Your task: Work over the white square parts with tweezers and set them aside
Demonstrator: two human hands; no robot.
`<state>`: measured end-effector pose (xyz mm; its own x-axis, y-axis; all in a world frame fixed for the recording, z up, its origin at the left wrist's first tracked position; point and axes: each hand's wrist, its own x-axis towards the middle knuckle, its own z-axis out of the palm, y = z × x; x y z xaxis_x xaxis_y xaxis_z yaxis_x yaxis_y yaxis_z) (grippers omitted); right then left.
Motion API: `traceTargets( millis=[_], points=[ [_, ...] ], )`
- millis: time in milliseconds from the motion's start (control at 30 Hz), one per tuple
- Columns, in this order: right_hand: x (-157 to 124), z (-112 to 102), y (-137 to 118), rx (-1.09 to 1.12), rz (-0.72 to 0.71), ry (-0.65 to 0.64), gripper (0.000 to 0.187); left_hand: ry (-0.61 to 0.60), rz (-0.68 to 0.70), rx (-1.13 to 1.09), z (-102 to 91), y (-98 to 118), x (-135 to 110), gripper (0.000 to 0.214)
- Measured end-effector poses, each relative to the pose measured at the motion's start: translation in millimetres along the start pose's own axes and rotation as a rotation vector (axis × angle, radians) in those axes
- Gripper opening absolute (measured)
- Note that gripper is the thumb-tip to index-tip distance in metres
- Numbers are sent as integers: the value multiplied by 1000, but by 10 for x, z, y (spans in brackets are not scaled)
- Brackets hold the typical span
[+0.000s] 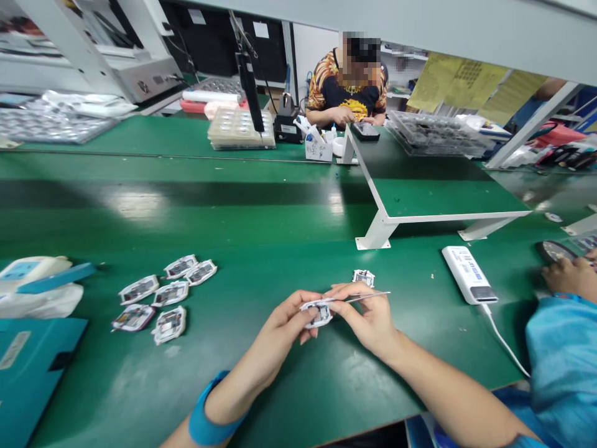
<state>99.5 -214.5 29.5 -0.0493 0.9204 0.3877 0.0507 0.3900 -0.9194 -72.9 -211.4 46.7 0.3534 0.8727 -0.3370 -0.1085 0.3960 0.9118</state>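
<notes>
Small white-rimmed module (317,313), flat with a grey circuit face, is pinched above the green mat (261,249) by the left hand (280,333). Thin metal tweezers (366,297) are gripped in the right hand (368,317). Similar modules (161,297) lie at left; a white device (469,274) lies at right, its label unreadable.

My desk (261,249) is glossy dark green, and the small flat part (317,313) I hold is white with a grey middle. A bright blue band (205,418) circles my left forearm, and the person opposite wears an orange-and-black patterned shirt (326,87).
</notes>
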Motion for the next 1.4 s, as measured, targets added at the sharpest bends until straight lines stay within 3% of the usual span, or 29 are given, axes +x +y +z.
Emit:
traceTargets(
  millis=[100, 200, 333, 500, 633, 800, 867, 1000, 1067, 1167, 1267, 1400],
  points=[
    [24, -18, 7, -11, 11, 7, 4, -76, 50, 52, -22, 1, -4, 37],
    [42, -22, -6, -55, 2, 38, 5, -51, 97, 106, -47, -55, 45, 37],
    [36, -2, -64, -121, -114, 70, 7, 17, 176, 238, -87, -157, 134, 27],
    [-12, 32, -154, -146, -274, 3, 8, 27, 232, 464, -180, -187, 285, 26],
    [-59, 58, -193, -181, -349, -54, 7, 278, 470, 966, -355, -37, 650, 29],
    [-90, 77, -229, -196, -397, -56, 10, 531, 533, 1085, -465, 229, 1188, 45],
    [-94, 79, -240, -203, -419, -39, 10, 483, 566, 1121, -346, 226, 1268, 54],
    [-99, 75, -234, -197, -439, -42, 10, 0, 583, 1174, 92, -21, 1229, 66],
    [-101, 72, -216, -177, -423, -66, 8, -119, 562, 1161, 283, -157, 1192, 67],
    [-98, 71, -193, -157, -412, -77, 6, -111, 563, 1077, 416, -223, 1122, 45],
    [-82, 69, -204, -125, -439, -55, 4, -11, 547, 883, 375, -144, 965, 32],
    [-45, 47, -269, -56, -413, 17, 4, 66, 264, 445, 189, -36, 643, 34]
  ],
)
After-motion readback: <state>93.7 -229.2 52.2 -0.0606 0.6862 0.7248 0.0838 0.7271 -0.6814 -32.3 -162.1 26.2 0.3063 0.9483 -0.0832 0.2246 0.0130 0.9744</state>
